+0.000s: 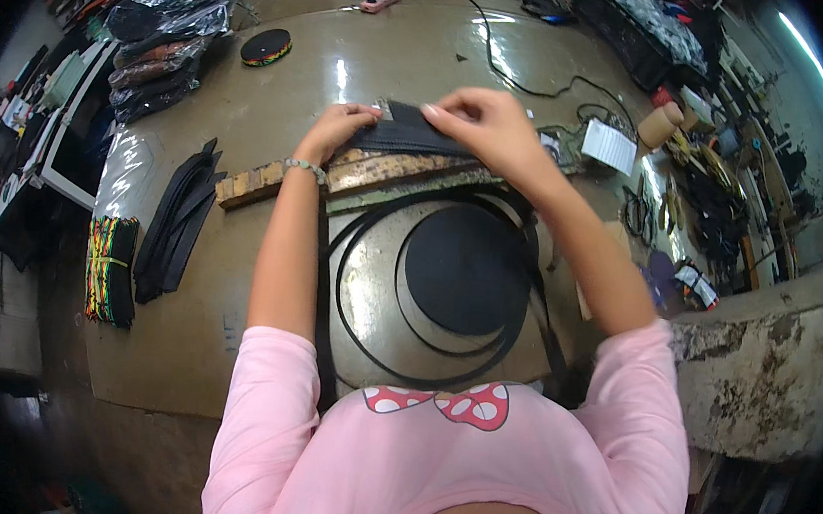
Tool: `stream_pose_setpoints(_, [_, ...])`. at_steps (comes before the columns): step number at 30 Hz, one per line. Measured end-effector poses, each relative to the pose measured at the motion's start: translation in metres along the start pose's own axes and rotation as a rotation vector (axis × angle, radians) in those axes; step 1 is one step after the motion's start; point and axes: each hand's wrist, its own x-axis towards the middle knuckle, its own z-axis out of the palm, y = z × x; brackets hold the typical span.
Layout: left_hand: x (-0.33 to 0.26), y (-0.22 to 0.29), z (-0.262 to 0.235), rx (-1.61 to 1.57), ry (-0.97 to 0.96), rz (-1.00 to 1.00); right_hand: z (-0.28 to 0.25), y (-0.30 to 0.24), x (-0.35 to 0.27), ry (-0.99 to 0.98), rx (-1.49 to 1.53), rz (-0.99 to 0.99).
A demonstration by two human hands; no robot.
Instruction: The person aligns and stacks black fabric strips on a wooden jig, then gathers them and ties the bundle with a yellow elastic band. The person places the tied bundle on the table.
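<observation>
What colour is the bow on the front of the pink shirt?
Red with white dots, on the bow of the pink shirt, seen best in the head view.

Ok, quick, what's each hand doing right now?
Left hand: closed, pinching the left end of the black fabric piece.
Right hand: closed, fingers pressing and gripping the same piece from the right, over the wooden board.
</observation>
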Motion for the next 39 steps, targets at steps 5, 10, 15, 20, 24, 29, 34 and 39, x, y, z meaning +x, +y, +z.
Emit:
stream_pose_setpoints(5, [-0.001,0.000,0.002,-0.073,0.029,-0.039,0.053,0.111,0.085,0.190,-0.200,0.141])
stream_pose_setpoints(10, [0.007,0.005,0.001,-0.117,0.139,-0.090,0.062,0.146,0.093,0.116,-0.298,0.283])
stream_pose_setpoints(15, [0.013,0.002,0.014,-0.063,0.208,-0.068,0.058,0.117,0.089,0.047,-0.368,0.177])
stream_pose_setpoints(20, [0.014,0.002,0.021,-0.067,0.273,-0.064,-0.023,0.059,0.047,-0.008,-0.561,0.067])
stream_pose_setpoints(24, [0.016,0.002,0.020,-0.026,0.275,-0.050,-0.099,0.053,0.006,-0.057,-0.407,0.345])
stream_pose_setpoints(29, [0.019,-0.004,0.018,-0.052,0.267,-0.050,-0.108,0.103,-0.022,0.040,-0.020,0.612])
stream_pose_setpoints(34, [0.019,-0.002,0.019,0.001,0.313,-0.063,-0.090,0.152,-0.046,-0.004,0.152,0.771])
stream_pose_setpoints(39, [0.013,0.007,0.022,0.038,0.320,-0.095,-0.084,0.172,-0.051,0.012,0.006,0.633])
